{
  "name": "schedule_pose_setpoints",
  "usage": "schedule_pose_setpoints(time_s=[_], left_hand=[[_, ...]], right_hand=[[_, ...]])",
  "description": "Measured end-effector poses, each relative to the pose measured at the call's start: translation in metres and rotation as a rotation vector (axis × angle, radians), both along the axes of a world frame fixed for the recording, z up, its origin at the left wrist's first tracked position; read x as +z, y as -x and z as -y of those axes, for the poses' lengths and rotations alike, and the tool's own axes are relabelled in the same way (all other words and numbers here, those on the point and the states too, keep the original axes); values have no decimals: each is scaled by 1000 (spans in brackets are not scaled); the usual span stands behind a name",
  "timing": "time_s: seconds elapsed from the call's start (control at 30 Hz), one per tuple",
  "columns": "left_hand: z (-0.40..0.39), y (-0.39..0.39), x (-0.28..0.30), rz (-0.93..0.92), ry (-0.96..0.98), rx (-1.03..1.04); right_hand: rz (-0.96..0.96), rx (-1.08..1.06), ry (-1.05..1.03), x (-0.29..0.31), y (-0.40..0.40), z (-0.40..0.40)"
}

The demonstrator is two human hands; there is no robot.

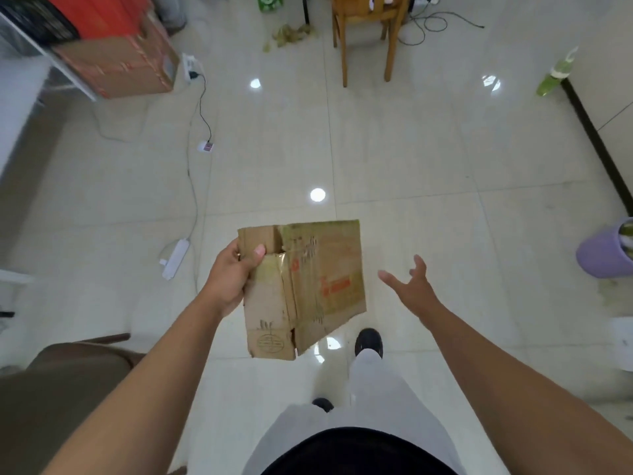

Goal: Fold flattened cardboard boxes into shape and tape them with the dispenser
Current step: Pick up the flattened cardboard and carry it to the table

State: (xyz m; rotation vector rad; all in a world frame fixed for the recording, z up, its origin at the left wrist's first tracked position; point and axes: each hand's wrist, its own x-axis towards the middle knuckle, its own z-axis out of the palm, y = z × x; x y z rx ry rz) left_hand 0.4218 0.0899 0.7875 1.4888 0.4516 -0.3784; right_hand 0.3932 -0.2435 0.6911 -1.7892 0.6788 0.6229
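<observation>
A worn, flattened brown cardboard box [308, 289] with red print and old tape strips hangs in the air above the tiled floor. My left hand [233, 272] grips its upper left edge, thumb on the front face. To the right of the box, a short gap away, my right hand [411, 282] is spread with fingers straight and holds nothing. No tape dispenser is visible.
A white power strip [175, 258] and its cables lie on the floor at left. Stacked cardboard boxes [123, 63] stand at the far left, a wooden chair [366, 36] at the back, a purple bin [606, 252] at right, a brown seat [68, 365] near left.
</observation>
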Motion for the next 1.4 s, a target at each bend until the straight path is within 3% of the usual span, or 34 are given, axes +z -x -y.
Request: schedule_pose_setpoints(time_s=[0.37, 0.5, 0.7, 0.83, 1.17, 1.4], left_hand=[[-7, -92, -4, -78, 108, 65], [-23, -138, -28, -170, 94, 66], [-47, -212, -62, -293, -14, -145], [-50, -265, -71, -266, -183, 0], [-59, -385, -51, -174, -169, 90], [-40, -471, -56, -35, -427, 13]], right_hand=[[-56, 58, -175, 3, -122, -9], [62, -10, 44, 0, -169, -15], [162, -201, 169, 20, -253, -33], [165, -237, 182, 29, -305, -52], [219, -21, 255, 39, -394, -67], [286, 173, 470, 20, -473, -65]])
